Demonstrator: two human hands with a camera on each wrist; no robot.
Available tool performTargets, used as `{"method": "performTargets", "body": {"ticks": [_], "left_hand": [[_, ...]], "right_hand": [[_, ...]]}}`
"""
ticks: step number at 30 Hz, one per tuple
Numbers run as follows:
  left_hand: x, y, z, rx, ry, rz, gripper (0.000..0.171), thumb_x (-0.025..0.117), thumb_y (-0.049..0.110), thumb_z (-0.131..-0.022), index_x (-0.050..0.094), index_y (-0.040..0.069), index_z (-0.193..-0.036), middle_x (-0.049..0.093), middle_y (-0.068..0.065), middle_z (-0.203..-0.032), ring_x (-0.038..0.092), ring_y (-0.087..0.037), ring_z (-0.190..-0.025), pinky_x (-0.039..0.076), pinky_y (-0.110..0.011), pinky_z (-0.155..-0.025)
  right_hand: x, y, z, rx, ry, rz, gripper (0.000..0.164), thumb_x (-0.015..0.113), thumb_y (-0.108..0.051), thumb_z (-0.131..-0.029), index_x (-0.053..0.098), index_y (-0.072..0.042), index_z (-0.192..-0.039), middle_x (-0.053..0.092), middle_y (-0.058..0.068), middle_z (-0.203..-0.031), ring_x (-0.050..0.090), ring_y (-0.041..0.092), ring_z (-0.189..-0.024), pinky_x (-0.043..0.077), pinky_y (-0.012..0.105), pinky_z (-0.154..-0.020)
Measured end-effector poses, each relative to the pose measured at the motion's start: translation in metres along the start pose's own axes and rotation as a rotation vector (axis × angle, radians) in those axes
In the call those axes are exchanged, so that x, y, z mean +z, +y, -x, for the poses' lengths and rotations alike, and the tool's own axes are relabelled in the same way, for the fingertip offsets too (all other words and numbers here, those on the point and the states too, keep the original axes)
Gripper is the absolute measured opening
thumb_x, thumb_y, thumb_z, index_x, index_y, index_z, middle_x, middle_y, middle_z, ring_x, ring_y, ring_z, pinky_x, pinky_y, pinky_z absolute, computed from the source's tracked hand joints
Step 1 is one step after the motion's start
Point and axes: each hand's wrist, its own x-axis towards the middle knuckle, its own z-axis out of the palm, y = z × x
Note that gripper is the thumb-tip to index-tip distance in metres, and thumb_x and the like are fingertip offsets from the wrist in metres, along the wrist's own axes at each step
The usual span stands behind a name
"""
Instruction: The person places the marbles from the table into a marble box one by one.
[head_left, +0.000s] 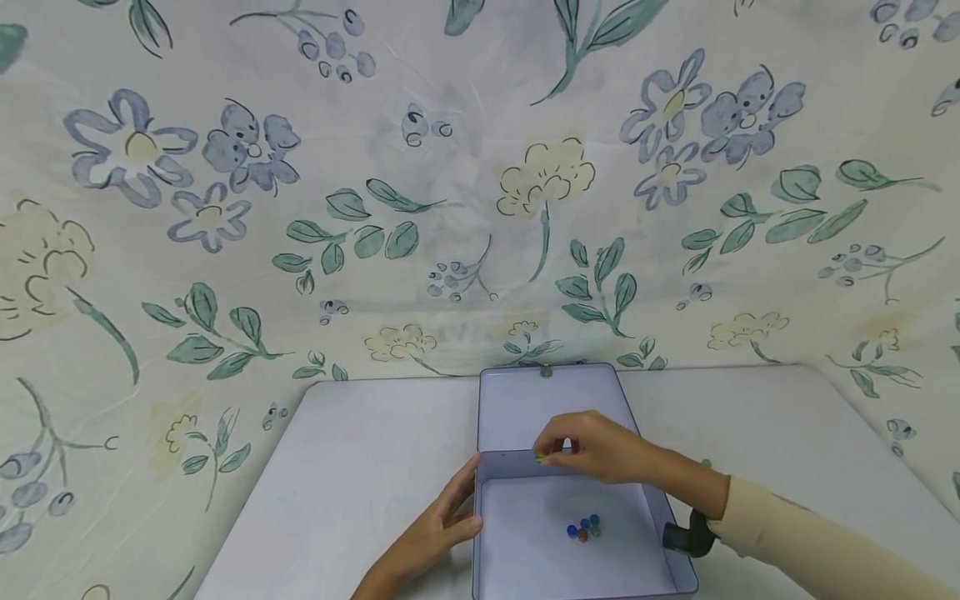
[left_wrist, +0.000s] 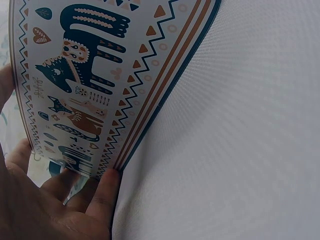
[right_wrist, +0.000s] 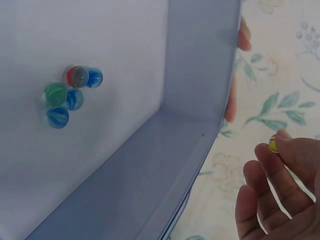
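Observation:
A pale lavender box (head_left: 491, 550) stands with its lid (head_left: 517, 408) folded back. My right hand (head_left: 600, 450) is over the box's far part, pinching a yellow marble (right_wrist: 273, 144) between thumb and index finger. Several marbles lie clustered on the box floor: a red one (right_wrist: 77, 76), a green one (right_wrist: 56, 94) and blue ones (right_wrist: 58, 117). My left hand (head_left: 438, 533) rests against the box's left side, fingers fairly straight along the outside. The left wrist view shows its fingertips touching the outer wall (left_wrist: 100, 100), which is printed with animals.
The box stands on a white table (head_left: 360, 450). Behind the table hangs a floral cloth (head_left: 450, 208). A small green thing (head_left: 707, 463) shows just beyond my right forearm. A black wrist camera (head_left: 690, 537) sits beside my right sleeve, over the box's right wall.

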Motion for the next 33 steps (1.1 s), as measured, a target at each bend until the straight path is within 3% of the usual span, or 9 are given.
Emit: {"method": "performTargets", "body": {"ticks": [7, 19, 33], "left_hand": [[0.000, 0.001, 0.000, -0.019, 0.009, 0.006, 0.077, 0.052, 0.023, -0.104, 0.003, 0.027, -0.162, -0.001, -0.020, -0.168, 0.005, -0.049, -0.152, 0.025, -0.062, -0.119], [0.000, -0.003, 0.001, -0.020, -0.007, 0.015, 0.077, 0.051, 0.023, -0.104, 0.000, 0.029, -0.162, -0.006, -0.021, -0.167, 0.002, -0.053, -0.151, 0.023, -0.063, -0.119], [0.000, -0.002, 0.000, -0.012, 0.002, 0.012, 0.077, 0.051, 0.022, -0.104, 0.002, 0.027, -0.162, -0.003, -0.021, -0.168, 0.004, -0.053, -0.151, 0.027, -0.061, -0.118]], "right_hand": [[0.007, -0.002, -0.009, -0.026, -0.036, 0.012, 0.010, 0.070, -0.012, -0.093, 0.073, -0.008, -0.102, 0.074, -0.002, -0.097, 0.061, -0.002, -0.080, 0.055, 0.018, -0.069], [0.023, -0.002, -0.020, 0.057, -0.142, -0.021, 0.010, 0.070, -0.014, -0.093, 0.074, -0.015, -0.102, 0.073, -0.009, -0.095, 0.061, -0.004, -0.085, 0.055, 0.017, -0.072], [0.043, 0.006, -0.024, 0.086, -0.219, -0.010, 0.010, 0.070, -0.011, -0.093, 0.074, -0.009, -0.101, 0.073, -0.008, -0.096, 0.060, -0.007, -0.085, 0.054, 0.014, -0.078]]}}
